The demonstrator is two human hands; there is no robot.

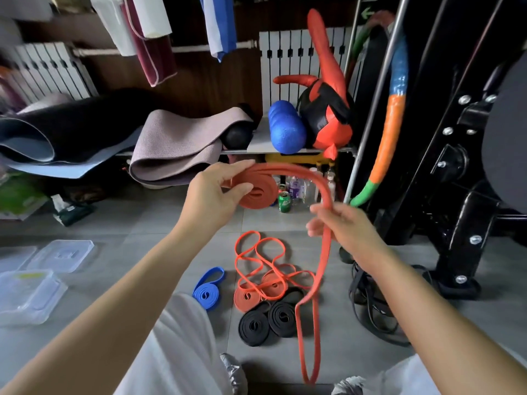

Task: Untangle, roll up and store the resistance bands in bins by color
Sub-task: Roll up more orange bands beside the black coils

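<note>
Roughly halfway, I'd say: the left hand (212,192) is pinching the orange coil (258,192) while the right hand (339,223) is closing around its loose tail, feeding it in. Rolled blue (206,295), orange (247,297) and black (268,323) bands are sitting on the floor, a thin orange tangle (256,260) is waiting, and the clear bins (31,295) are probably holding nothing yet.

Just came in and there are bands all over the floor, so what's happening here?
A person is rolling up an orange resistance band. The left hand pinches the coiled part, while the right hand feeds the loose length, which hangs toward the floor. On the floor lie a rolled blue band, rolled orange bands, two rolled black bands and a thin orange band left loose. The clear bins sit to the left; none of these bands is in them.
</note>
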